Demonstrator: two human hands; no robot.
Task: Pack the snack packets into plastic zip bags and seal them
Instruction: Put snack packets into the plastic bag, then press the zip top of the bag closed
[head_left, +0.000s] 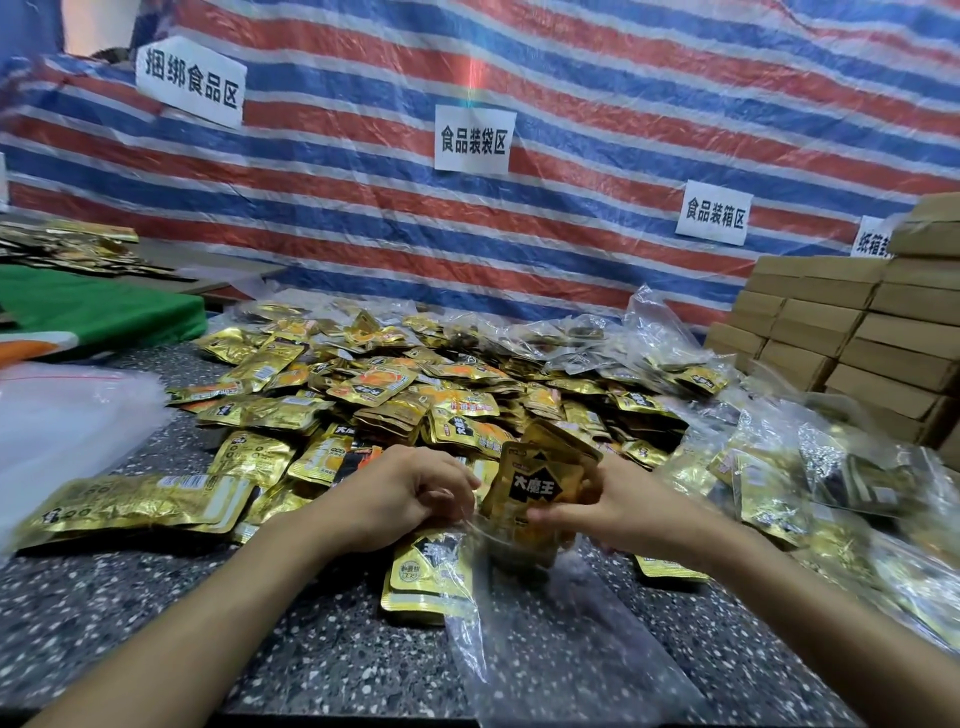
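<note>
Forearms converge low over the table (260, 649): left hand (410, 493) grip curled, pinching the zip bag (545, 649) mouth; right hand (613, 509) grip closed round upright snack packets (540, 478), lower ends inside the bag.

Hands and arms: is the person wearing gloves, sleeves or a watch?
No. The left hand and right hand are bare, with no gloves, rings or bracelets showing. The left forearm and right forearm are bare too: no sleeve, watch or band is in view.
</note>
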